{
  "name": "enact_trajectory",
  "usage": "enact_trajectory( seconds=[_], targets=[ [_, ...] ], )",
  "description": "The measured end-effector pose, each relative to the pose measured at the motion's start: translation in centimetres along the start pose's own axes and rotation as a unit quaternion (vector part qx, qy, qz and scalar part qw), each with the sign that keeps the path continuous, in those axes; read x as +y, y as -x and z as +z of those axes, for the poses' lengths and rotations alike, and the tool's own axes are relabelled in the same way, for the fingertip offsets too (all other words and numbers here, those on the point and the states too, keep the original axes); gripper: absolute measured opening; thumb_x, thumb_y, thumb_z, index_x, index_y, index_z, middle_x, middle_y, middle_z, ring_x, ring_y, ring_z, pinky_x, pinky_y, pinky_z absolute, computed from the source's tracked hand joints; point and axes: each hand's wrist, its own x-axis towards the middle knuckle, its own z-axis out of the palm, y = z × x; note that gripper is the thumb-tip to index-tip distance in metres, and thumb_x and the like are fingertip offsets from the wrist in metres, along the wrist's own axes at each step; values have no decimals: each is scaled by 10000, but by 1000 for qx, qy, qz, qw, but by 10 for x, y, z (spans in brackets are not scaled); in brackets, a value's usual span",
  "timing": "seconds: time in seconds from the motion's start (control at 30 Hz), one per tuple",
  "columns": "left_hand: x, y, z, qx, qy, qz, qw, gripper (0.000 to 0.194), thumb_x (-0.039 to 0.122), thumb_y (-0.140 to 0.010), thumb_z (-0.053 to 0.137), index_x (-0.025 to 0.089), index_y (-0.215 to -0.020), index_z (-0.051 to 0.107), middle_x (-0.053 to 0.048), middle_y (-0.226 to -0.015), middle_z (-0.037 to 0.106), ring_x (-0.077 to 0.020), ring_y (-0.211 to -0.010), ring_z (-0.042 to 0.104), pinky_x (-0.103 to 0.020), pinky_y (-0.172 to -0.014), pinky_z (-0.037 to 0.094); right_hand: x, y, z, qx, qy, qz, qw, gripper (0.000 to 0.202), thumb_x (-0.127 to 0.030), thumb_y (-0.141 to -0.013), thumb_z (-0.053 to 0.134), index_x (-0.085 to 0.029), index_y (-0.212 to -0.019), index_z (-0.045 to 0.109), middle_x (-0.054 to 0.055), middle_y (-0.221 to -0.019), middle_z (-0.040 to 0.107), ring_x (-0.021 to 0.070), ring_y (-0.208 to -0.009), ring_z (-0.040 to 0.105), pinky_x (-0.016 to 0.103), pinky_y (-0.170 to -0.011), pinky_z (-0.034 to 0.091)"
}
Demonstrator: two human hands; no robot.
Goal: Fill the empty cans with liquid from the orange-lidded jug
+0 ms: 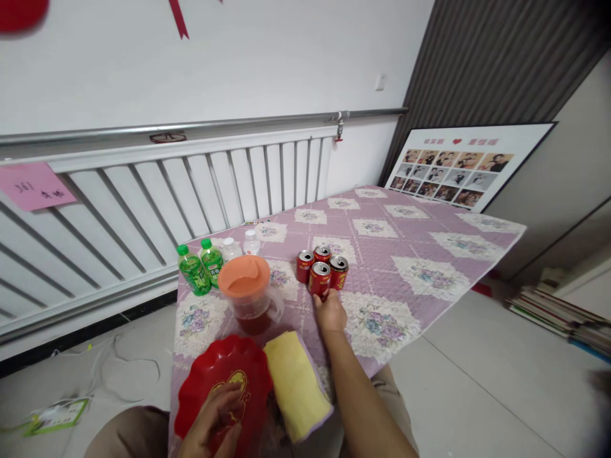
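Four-sided in layout, a tight cluster of several red drink cans stands on the table, tops facing up. My right hand [331, 313] reaches to the nearest red can [319, 278], its fingers closed at the can's lower front. Beside it are another red can [339, 273], one at the left [304, 267] and one behind [323, 254]. My left hand [216, 416] hovers over or rests at a red scalloped plate [200, 381] with gold print, fingers apart and holding nothing. A folded yellow cloth [296, 385] lies between my arms.
A clear pitcher [252, 312] with an orange lid and brown liquid stands behind the plate. Left of it are two green-capped bottles [195, 275] and two white-capped bottles [251, 243]. A floral tablecloth [382, 286] covers the table. A radiator [214, 184] runs along the wall.
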Motion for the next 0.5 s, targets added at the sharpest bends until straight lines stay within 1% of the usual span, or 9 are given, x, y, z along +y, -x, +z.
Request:
enact_trajectory(
  seconds=[0.1,0.3,0.4,0.5],
  targets=[
    [0,0,-1,0,-7,7,1000,315,359,-821,707,276,-1124,734,-104,-1263,692,-272,-1181,653,-305,-932,579,1,-1,1,6,3,-2,1000,208,-407,-904,557,-237,-1024,551,20,-871,673,189,-749,638,286,-627,344],
    [8,0,-3,-1,-16,37,999,302,322,-840,687,272,-1135,730,-108,-1251,697,-265,-1171,661,-288,-925,580,2,0,1,15,-12,-12,1000,208,-431,-891,561,-232,-947,544,8,-790,645,182,-689,590,281,-595,296],
    [12,1,-1,16,-26,41,999,291,310,-848,674,269,-1132,727,-105,-1239,703,-253,-1146,675,-272,-902,589,4,5,-3,15,-25,-21,999,187,-409,-909,526,-225,-877,535,-4,-737,618,160,-658,557,267,-592,295],
    [16,3,1,36,-33,58,997,286,319,-843,674,253,-1115,729,-114,-1225,709,-258,-1134,681,-272,-873,601,8,12,-9,7,-34,-37,999,193,-388,-914,517,-225,-810,514,-20,-694,592,142,-630,527,254,-593,299]
  ],
)
